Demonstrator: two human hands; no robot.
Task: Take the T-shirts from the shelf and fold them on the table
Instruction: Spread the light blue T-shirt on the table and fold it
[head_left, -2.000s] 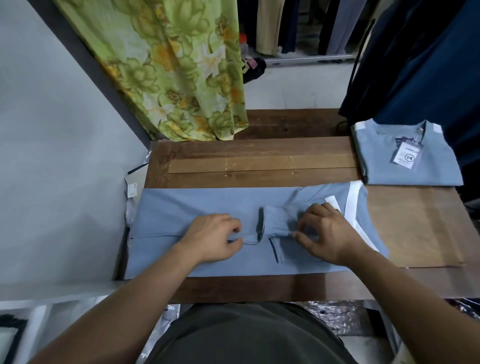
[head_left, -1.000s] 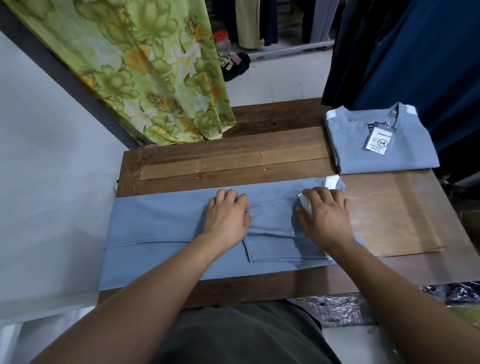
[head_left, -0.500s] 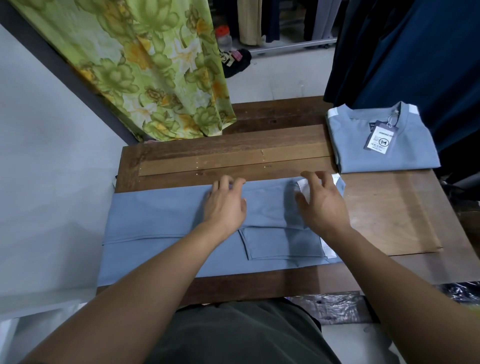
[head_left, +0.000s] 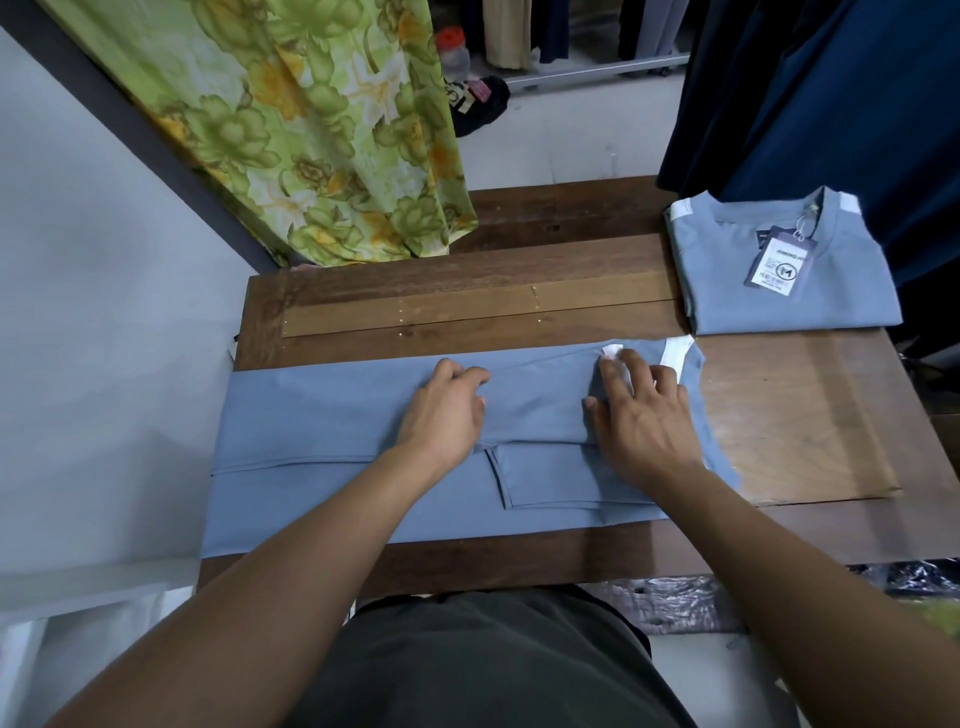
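A light blue T-shirt (head_left: 322, 431) lies in a long strip across the near half of the wooden table (head_left: 467, 291), its sides and sleeves folded in and its white collar trim at the right end. My left hand (head_left: 447, 410) lies on the strip's middle with the fingers bent against the cloth near the far edge. My right hand (head_left: 644, 415) lies flat on the cloth near the collar, fingers spread toward a small white label. A second blue T-shirt (head_left: 779, 280), folded into a square with a paper tag on it, sits at the table's far right corner.
A green floral cloth (head_left: 291, 124) hangs over the table's far left corner. Dark blue garments (head_left: 831, 93) hang behind the folded shirt. A grey wall runs along the left. A thin brown board (head_left: 800, 415) lies on the table's right part.
Both hands slid from the folded sleeve in the middle toward the shirt's far edge. The sleeve now lies flat on the strip. The camera shifted slightly.
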